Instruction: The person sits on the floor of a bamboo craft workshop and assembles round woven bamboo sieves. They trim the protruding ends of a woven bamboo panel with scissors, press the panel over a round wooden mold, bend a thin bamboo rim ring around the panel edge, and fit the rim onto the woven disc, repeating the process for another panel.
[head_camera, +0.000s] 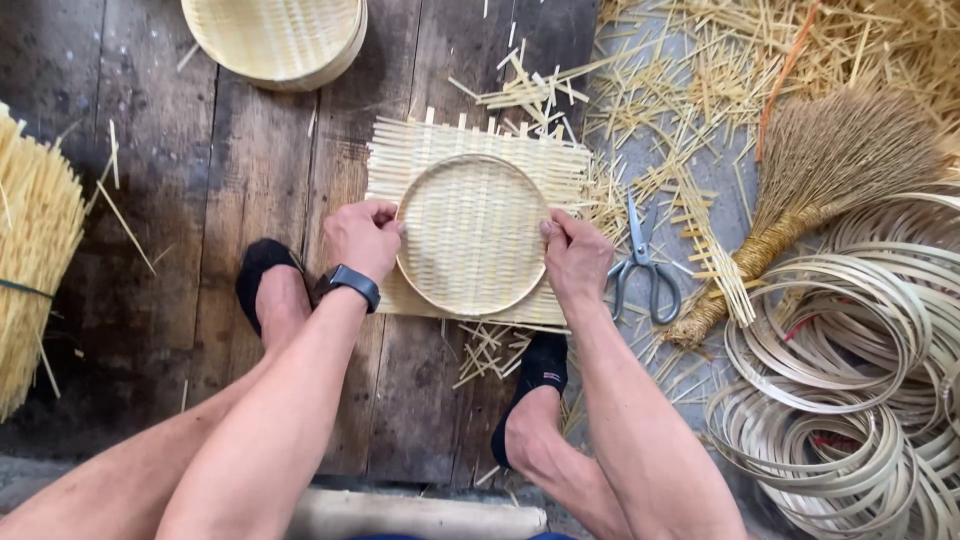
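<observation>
1. The left hand (362, 236) and right hand (575, 255) each clamp their grip on opposite rims of a round tray (472, 235).
2. The tray sits on a square woven mat (560, 165) on the plank floor (220, 180).
3. Scissors (640, 265) lie just right of the right hand, a broom (800, 190) beyond them.
4. Hoops (860, 340) pile at the right; a strip bundle (35, 250) stands left; stacked trays (275, 40) sit at top.

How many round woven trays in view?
2. One woven tray sits on the square mat, gripped by left hand and right hand. A second tray lies top left, possibly a stack.
</observation>
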